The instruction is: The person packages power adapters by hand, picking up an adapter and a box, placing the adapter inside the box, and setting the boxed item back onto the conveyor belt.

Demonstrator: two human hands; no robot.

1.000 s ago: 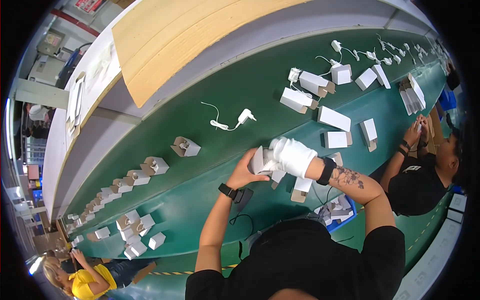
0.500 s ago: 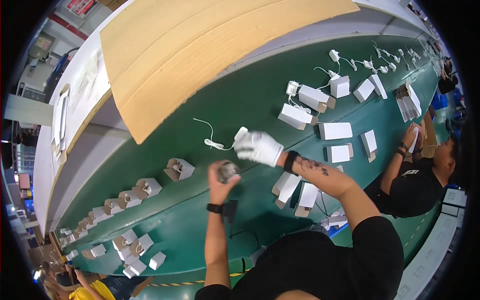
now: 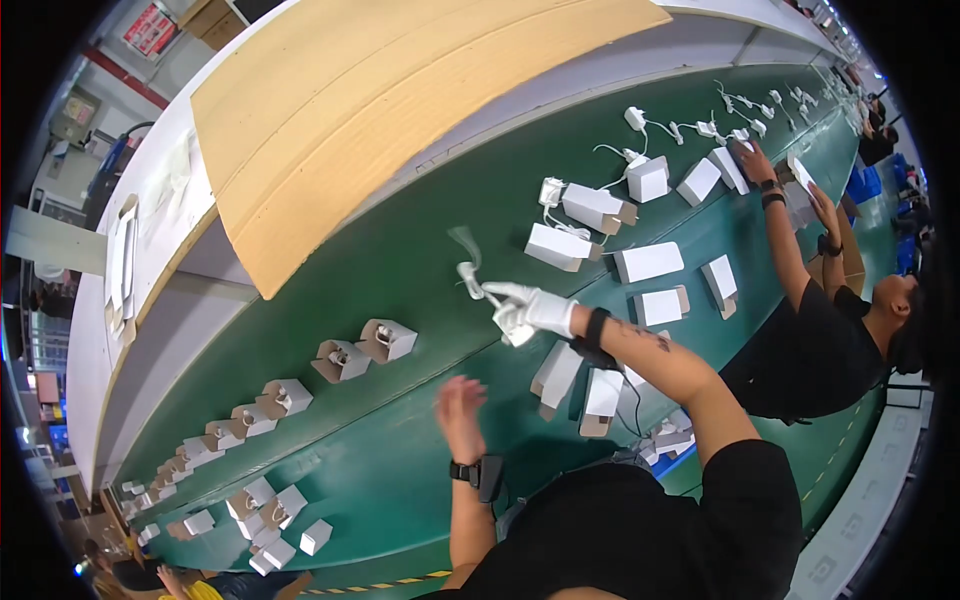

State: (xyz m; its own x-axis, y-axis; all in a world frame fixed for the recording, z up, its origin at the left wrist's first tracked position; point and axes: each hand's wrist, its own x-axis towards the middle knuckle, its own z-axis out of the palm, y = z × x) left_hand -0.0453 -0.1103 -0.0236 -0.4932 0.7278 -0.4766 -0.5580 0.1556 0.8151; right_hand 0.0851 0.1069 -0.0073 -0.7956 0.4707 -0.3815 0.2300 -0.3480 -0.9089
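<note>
My right hand (image 3: 540, 309), in a white glove, grips a white power adapter (image 3: 514, 326) above the green table. The adapter's bundled white cable (image 3: 468, 280) sticks out past the fingertips, its loose end smeared by motion. Lower and to the left, my bare left hand (image 3: 460, 415) is raised with its fingers stretched out and nothing in it, slightly blurred. Up and left of that hand, an open white box (image 3: 388, 341) stands on the table with a white item inside. Another open box (image 3: 341, 361) stands beside it, at the end of a row.
More open boxes (image 3: 286, 398) line the left side, with a cluster (image 3: 268, 512) below. White boxes (image 3: 648, 262) and adapters with cables (image 3: 635, 120) lie to the right. A cardboard sheet (image 3: 420, 110) overhangs the far edge. A co-worker (image 3: 820, 340) reaches over the table at right.
My left hand has let go of the open box, which now stands at the row's end. My right hand has lifted the adapter off the table. The co-worker's arm has reached farther out.
</note>
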